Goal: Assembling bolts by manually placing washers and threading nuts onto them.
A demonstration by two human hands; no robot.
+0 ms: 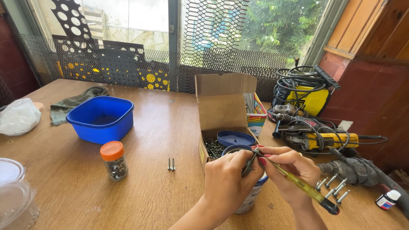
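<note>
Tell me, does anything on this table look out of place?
Two screws lie loose on the table, apart from the cardboard box of screws. Several bolts also lie scattered near the right hand.

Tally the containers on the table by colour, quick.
Blue: 2, tub and lid
Orange-capped jar: 1
Brown cardboard box: 1
Clear plastic: 1
White bottle: 1
Total: 6

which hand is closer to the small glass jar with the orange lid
Left. The left hand is just right of the small glass jar with the orange lid, over a white can. The right hand, holding a yellow-handled screwdriver, lies farther right.
</note>
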